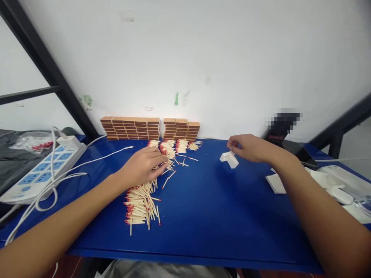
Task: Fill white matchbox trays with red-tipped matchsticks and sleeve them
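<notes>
The matches [142, 202] are thin pale wood with red tips; the blue table [208, 216] looks smooth and a bit shiny.

stacked matchboxes [130, 128] stand in two blocks against the white wall [203, 58]. a power strip [43, 170] with white cables [95, 158] lies at the left of the blue table [208, 216]. a black device [285, 135] sits far right.

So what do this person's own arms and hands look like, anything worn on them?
Both arms are bare as far as the frame shows: no sleeves, gloves, watch or bands. The left hand and right hand show no rings on the sides in view.
</notes>
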Available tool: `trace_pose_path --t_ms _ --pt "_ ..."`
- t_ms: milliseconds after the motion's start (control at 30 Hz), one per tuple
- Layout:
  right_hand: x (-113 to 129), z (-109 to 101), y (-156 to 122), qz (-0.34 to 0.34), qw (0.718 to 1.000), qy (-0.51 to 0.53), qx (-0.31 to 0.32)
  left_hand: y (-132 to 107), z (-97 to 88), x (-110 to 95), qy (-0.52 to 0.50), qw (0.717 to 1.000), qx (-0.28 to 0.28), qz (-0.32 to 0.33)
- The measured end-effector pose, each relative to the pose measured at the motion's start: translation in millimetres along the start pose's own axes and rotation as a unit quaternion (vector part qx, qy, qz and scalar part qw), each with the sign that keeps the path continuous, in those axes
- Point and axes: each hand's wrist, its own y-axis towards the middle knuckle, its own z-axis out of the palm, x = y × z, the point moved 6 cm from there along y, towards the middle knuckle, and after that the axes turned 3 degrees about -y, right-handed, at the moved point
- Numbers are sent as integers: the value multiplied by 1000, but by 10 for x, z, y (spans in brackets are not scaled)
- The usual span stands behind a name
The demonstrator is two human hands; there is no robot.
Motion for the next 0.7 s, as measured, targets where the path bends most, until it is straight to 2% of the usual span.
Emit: trace_pose_path --t_ms 67,167,333,533,600,700 --pt "30 16 -21 13 1000 -10 20 1 3 -1 -1 1000 -2 3" --pt "148 61 -30 -5 999 -11 42 1 11 0 -2 1000 -2 2" --pt "395 81 -46 -53 998 21 24 -5 26 4 -5 1000 6 -5" --pt "405 158 -91 -64 993 42 89 -20 38 13 -8 1000 11 -11" --pt "409 134 -78 -73 993 53 72 -25 41 14 -9 1000 13 -12" --pt "443 0 -54 -71 996 46 -32 -29 45 17 -11 1000 15 -16"
